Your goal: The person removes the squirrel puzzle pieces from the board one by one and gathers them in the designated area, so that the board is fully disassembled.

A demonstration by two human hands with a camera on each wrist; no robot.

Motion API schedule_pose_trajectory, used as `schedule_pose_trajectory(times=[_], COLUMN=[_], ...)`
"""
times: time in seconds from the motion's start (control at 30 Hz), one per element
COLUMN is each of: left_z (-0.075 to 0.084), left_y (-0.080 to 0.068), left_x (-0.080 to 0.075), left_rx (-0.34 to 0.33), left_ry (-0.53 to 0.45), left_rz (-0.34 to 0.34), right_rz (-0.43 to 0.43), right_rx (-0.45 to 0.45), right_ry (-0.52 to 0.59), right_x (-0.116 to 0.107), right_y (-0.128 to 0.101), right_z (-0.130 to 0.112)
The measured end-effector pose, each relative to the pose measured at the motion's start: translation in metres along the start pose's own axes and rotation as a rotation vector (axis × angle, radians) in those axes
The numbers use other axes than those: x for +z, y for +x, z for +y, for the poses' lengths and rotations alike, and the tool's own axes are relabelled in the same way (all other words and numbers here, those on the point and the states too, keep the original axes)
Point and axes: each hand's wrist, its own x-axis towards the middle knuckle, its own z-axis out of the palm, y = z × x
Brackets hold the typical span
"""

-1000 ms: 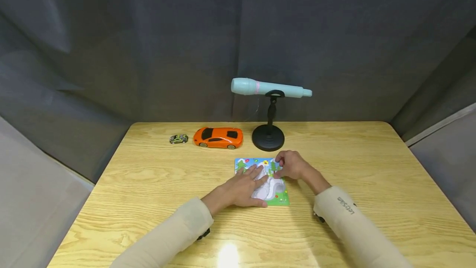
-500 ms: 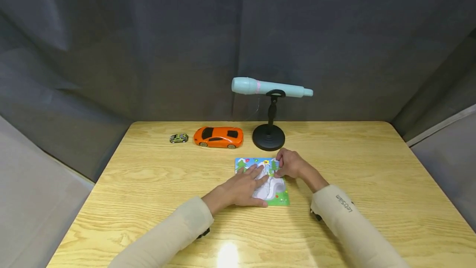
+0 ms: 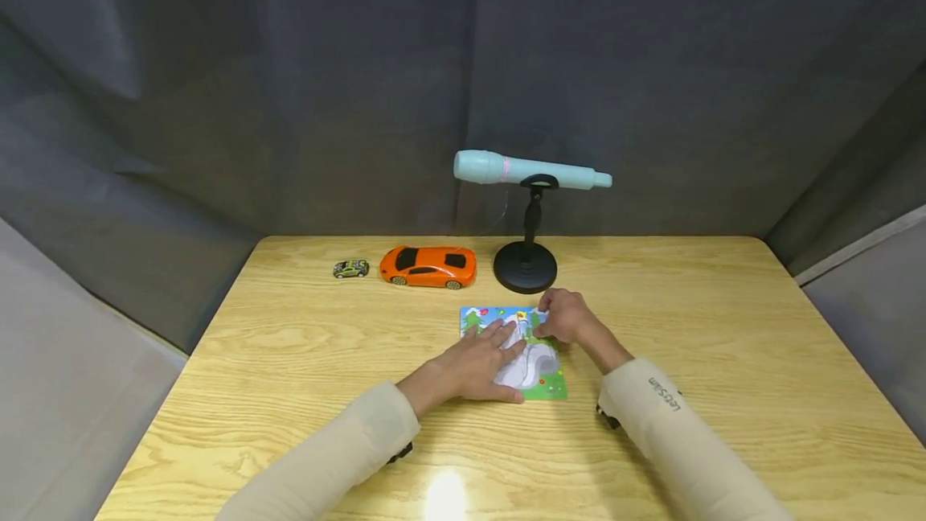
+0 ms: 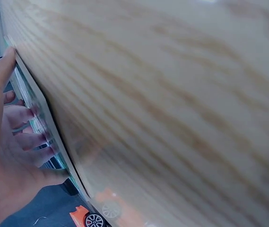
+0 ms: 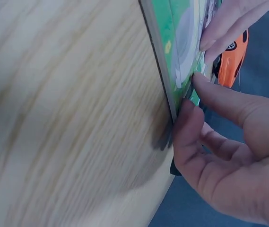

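Right now, in the head view, the picture puzzle board (image 3: 522, 360) is lying flat on the wooden table (image 3: 289, 344) directly between the two forearms, its longer side running away from the person toward the black microphone stand (image 3: 526, 264). The left hand (image 3: 473, 367) is resting flat on the board's near-left part with fingers straight and spread, pressing it down, while the right hand (image 3: 567, 317) is sitting at the far-right corner, fingers curled, seemingly pinching the board's edge or a piece there, so the right hand is working the far end and the left is covering the near half. An orange toy car (image 3: 428, 266) and a small green toy car (image 3: 350, 268) are standing well apart to the far left, and a pale blue toy microphone (image 3: 528, 171) is lying across the stand. Seen from the left wrist, that hand's fingers (image 4: 25, 137) are lying extended against the board's thin edge (image 4: 44, 137). Seen from the right wrist, the thumb (image 5: 184, 125) and forefinger (image 5: 229, 101) are closing on the board's rim (image 5: 165, 71), though the blur is leaving it unclear whether a separate piece is in the pinch.
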Motion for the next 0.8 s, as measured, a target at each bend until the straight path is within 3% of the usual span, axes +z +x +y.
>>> schedule_pose_trajectory(times=[0.1, 0.27, 0.37, 0.5, 0.8], left_z=[0.000, -0.001, 0.000, 0.001, -0.001], left_y=[0.001, 0.002, 0.002, 0.003, 0.000], left_x=[0.001, 0.002, 0.002, 0.002, 0.003], left_rx=[0.002, 0.005, 0.010, 0.017, -0.009], left_ry=[0.005, 0.011, -0.001, -0.012, -0.006], left_rz=[0.002, 0.008, 0.014, 0.022, 0.010], right_rz=[0.009, 0.014, 0.015, 0.033, 0.051], right_rx=[-0.011, -0.022, -0.074, -0.130, -0.145], right_ry=[0.011, 0.151, 0.222, 0.265, 0.321], right_x=[-0.001, -0.002, -0.002, -0.005, -0.023], right_y=[-0.001, -0.002, -0.004, -0.006, -0.014], right_z=[-0.001, 0.003, 0.009, 0.020, 0.038])
